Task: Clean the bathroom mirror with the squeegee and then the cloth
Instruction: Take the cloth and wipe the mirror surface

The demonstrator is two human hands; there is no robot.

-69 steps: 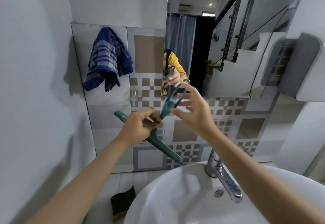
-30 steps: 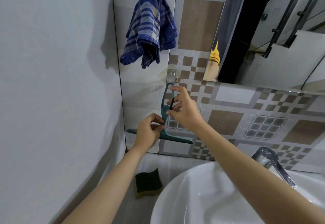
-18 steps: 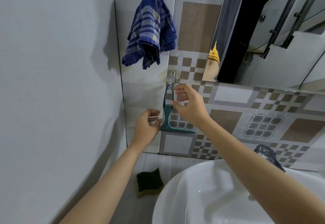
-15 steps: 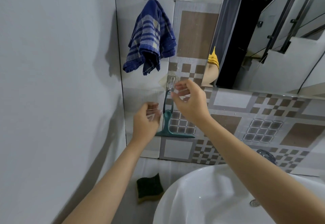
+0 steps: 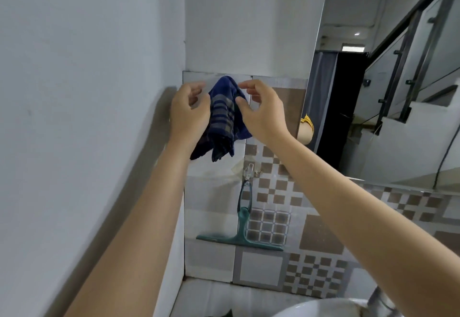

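Up at the tiled wall, my left hand [image 5: 190, 115] and right hand [image 5: 261, 112] flank the hanging blue-and-grey checked cloth [image 5: 222, 120], fingers loosely curled; whether they pinch it I cannot tell. Below, my green rubber-bladed squeegee [image 5: 242, 224] hangs from a small metal hook [image 5: 248, 171], beside the mirror [image 5: 388, 92].

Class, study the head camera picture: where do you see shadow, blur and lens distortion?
Head view: the raised arms throw a broad soft shadow on the left wall; the left hand and right hand by the blue cloth are slightly motion-blurred; wide-angle bending tilts the mirror edge, while the hanging squeegee stays fairly sharp.
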